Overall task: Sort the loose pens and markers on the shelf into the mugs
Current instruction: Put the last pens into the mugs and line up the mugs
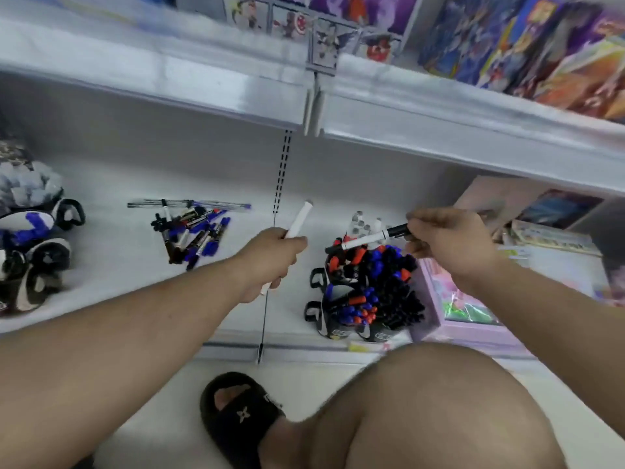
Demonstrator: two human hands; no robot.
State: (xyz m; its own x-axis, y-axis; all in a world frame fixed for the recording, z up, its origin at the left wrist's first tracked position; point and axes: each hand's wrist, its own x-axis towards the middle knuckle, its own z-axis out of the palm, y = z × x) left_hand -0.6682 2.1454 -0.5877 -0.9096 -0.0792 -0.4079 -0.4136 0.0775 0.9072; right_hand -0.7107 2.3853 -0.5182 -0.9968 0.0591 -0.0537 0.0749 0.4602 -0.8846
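The long white metal shelf (111,265) is running across the view, smooth and glossy, with a dark slotted upright at its back wall. On its right part, black handled mugs (338,299) are standing in a cluster, bristling with upright markers whose black, blue and red caps are pointing up. On its left part, a loose heap of pens and markers (192,231) is lying flat, their long axes crossing every way; two slim clear pens are lying along the back of the heap, running left to right. More black and white mugs (37,258) are lying tipped at the far left edge.

The left hand (270,262) is gripping a plain white cylindrical marker (299,216) in its fist, long axis slanting up and away to the right, rounded end pointing at the back wall, well clear of the heap. The right hand (453,242) is pinching a white-barrelled marker with black ends (368,239) by its right end; the marker is lying nearly level, its free tip pointing left, hovering just above the filled mugs, between the two hands.
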